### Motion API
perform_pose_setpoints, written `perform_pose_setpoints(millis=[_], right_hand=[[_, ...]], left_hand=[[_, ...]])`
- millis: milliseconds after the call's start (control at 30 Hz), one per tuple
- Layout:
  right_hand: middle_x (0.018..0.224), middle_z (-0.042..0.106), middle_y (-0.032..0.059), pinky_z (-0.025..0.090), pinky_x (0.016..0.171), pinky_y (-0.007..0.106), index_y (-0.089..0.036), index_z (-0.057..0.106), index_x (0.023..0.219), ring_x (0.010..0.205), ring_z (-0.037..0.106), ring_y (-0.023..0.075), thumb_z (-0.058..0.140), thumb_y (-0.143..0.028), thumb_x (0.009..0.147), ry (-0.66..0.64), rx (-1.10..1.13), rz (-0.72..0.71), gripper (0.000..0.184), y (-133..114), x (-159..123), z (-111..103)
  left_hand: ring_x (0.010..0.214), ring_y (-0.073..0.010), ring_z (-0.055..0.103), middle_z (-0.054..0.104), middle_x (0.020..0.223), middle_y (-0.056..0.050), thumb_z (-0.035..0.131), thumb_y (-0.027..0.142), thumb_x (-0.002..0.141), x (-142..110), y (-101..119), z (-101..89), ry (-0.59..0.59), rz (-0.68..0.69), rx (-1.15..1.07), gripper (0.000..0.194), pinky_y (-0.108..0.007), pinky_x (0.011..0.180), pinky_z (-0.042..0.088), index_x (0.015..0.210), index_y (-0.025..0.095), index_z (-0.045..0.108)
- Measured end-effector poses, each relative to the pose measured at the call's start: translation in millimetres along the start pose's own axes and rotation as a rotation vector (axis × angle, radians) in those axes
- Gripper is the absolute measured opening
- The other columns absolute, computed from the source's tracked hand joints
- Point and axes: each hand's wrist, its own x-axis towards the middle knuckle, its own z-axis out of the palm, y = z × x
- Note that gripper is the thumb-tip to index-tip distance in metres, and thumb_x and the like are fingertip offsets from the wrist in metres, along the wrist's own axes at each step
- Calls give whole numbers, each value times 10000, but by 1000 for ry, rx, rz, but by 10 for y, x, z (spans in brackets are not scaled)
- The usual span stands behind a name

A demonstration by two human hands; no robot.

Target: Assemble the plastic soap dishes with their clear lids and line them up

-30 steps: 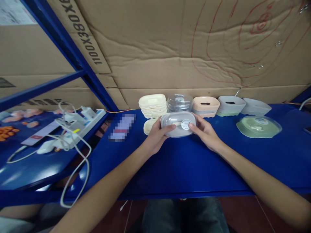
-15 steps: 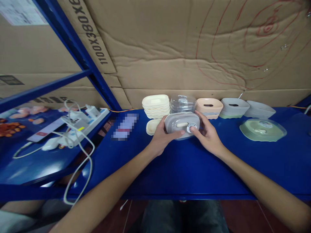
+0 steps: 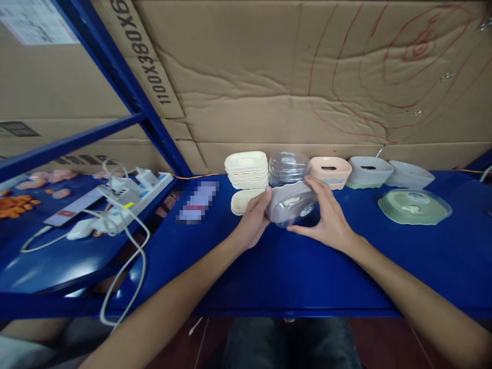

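Observation:
Both my hands hold a grey oval box with a clear lid (image 3: 291, 204) just above the blue table (image 3: 269, 266). My left hand (image 3: 253, 220) grips its left end with fingers curled round it. My right hand (image 3: 326, 218) cups its right side, thumb underneath and fingers over the top. The box is tilted, with its round sticker facing me. Just behind it stand a stack of cream trays (image 3: 247, 169) and a stack of clear lids (image 3: 289, 168). A single cream tray (image 3: 242, 201) lies beside my left hand.
Along the cardboard wall stand a peach box (image 3: 330, 171), a grey-and-green box (image 3: 368, 171) and a grey tray (image 3: 409, 175). A green dish under a clear lid (image 3: 414, 206) lies at right. A power strip with cables (image 3: 126, 197) sits left, past the blue shelf post (image 3: 126, 87).
The box has turned in my hands from lid-up facing me to tilted down toward the table. My right hand's fingers have spread over its top.

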Motion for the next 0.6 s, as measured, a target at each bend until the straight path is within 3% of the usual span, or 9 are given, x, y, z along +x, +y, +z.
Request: perform_pose_setpoints(millis=[233, 433, 600], right_hand=[[1803, 194, 240, 395, 1287, 762, -289, -18, 1793, 1670, 278, 501, 916, -609, 801, -21, -61, -17, 1400, -41, -6, -18], [1722, 334, 197, 513, 1195, 761, -349, 254, 1718, 1576, 428, 521, 901, -516, 810, -4, -66, 32, 1127, -43, -22, -34], [1669, 403, 204, 561, 1153, 740, -338, 281, 1695, 1531, 483, 509, 893, -520, 826, 33, -94, 32, 1079, -58, -34, -12]], left_hand=[[1214, -343, 728, 826, 1191, -121, 804, 779, 851, -5, -16, 26, 39, -83, -37, 659, -389, 922, 615, 1147, 190, 825], [1143, -325, 737, 823, 1168, -107, 829, 719, 868, -20, -23, 33, 8, -98, -22, 621, -375, 853, 608, 1248, 227, 802], [1136, -313, 732, 817, 1139, -105, 807, 732, 882, -16, -6, 48, 51, -85, -15, 611, -380, 864, 605, 1193, 205, 804]])
